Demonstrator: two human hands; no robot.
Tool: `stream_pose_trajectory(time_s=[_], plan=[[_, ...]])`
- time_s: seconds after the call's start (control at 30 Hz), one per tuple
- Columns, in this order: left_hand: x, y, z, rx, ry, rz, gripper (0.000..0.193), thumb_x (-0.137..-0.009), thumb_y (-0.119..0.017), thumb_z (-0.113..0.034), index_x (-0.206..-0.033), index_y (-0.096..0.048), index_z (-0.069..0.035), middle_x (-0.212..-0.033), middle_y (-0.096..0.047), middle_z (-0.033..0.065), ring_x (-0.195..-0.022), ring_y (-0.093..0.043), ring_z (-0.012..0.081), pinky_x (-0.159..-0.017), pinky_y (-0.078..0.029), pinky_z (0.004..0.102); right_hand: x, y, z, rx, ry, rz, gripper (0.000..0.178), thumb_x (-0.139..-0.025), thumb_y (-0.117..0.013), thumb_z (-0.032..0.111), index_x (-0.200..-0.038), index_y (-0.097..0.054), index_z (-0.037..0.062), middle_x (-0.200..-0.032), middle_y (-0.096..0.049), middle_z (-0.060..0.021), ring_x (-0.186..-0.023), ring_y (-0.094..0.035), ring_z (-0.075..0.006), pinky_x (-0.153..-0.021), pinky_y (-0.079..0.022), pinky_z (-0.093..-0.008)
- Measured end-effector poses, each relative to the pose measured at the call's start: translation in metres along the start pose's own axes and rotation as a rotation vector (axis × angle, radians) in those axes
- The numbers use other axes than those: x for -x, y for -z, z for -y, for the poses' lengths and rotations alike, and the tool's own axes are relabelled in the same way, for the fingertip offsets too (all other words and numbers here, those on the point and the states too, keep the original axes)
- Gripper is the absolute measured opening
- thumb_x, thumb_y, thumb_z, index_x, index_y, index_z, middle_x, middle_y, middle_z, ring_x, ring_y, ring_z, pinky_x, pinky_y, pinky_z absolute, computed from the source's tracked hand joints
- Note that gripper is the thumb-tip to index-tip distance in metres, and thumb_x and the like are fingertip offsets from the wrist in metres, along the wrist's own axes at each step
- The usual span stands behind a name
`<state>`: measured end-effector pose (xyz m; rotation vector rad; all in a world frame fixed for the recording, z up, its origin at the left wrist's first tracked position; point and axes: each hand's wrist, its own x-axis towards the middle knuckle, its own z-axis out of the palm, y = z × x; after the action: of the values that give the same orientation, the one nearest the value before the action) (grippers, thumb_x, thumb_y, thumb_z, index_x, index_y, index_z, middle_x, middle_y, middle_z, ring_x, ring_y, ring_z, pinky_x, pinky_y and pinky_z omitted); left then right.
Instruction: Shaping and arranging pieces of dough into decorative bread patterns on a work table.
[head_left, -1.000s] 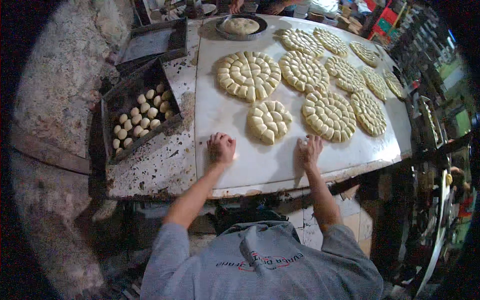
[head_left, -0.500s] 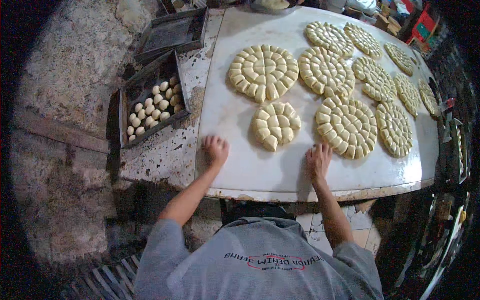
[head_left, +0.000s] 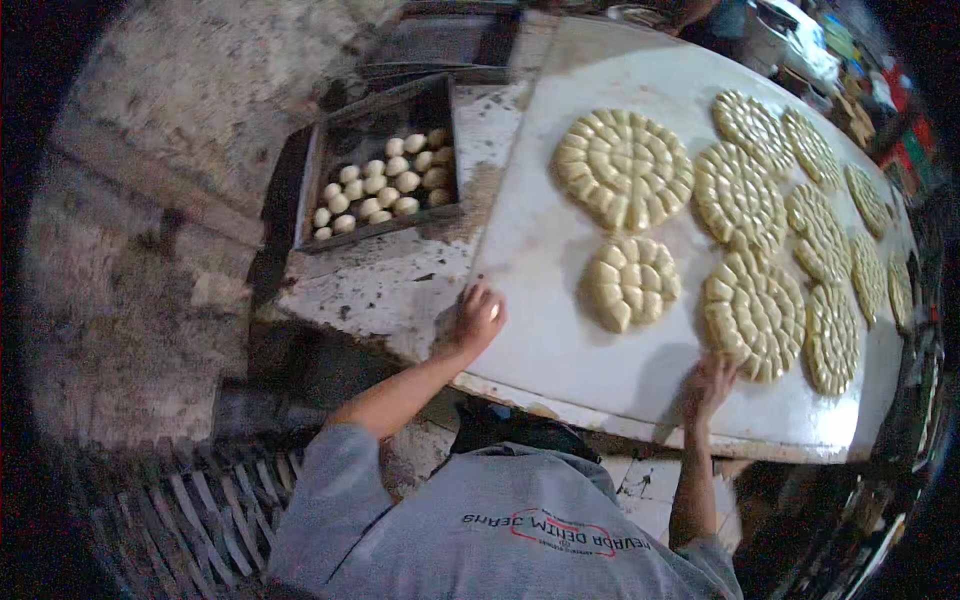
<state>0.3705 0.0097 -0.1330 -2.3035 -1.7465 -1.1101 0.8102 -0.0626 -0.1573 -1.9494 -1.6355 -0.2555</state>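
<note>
Since half a second ago, my view has swung so that the desk [head_left: 560, 355] sits farther right and lower, and my left hand [head_left: 480, 320] has drawn left onto its seam. White and smooth over most of its top, the desk turns flaky and stained along its left strip. On that strip rests a dark metal tray [head_left: 390, 231], with a second tray [head_left: 440, 40] beyond it. Flat rounds of dough, scored into rings of segments, spread over the white top; the widest round [head_left: 625, 165] lies farthest left. One big round [head_left: 757, 312] lies just ahead of my right hand [head_left: 710, 387], and a smaller round [head_left: 632, 282] sits between and beyond my hands. My right fingers bend down at the big round's rim; I cannot tell whether they press it. My left fingers curl loosely, well apart from the rounds; whether they close on anything I cannot tell. Pale balls of dough [head_left: 407, 181] bunch in the tray.
</note>
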Motion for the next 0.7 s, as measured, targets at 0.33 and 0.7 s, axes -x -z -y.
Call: stream_pose_trajectory(time_s=[0.33, 0.7], plan=[[0.012, 0.019, -0.015, 0.168, -0.342, 0.659, 0.019, -0.066, -0.057, -0.008, -0.084, -0.059, -0.002, -0.076, -0.057, 0.0119, -0.082, -0.054, 0.027, -0.076, -0.044, 0.0419, 0.006, 0.005, 0.109, 0.172, -0.203, 0.168, 0.022, -0.068, -0.055, 0.011, -0.088, -0.054, 0.0026, -0.092, -0.051, -0.0142, -0.093, -0.046, -0.0324, -0.083, -0.035, -0.0426], [-0.235, 0.138, 0.317, 0.539, 0.39, -0.015, 0.021, -0.07, -0.071, -0.017, -0.081, -0.059, -0.003, -0.076, -0.059, 0.0089, -0.074, -0.057, 0.0178, -0.067, -0.046, 0.0319, -0.043, 0.011, 0.301, -0.975, -0.506, 0.36, 0.039, -0.085, -0.052, 0.015, -0.122, -0.044, 0.0022, -0.109, -0.053, -0.0102, -0.09, -0.054, -0.018, -0.07, -0.047, -0.0282]])
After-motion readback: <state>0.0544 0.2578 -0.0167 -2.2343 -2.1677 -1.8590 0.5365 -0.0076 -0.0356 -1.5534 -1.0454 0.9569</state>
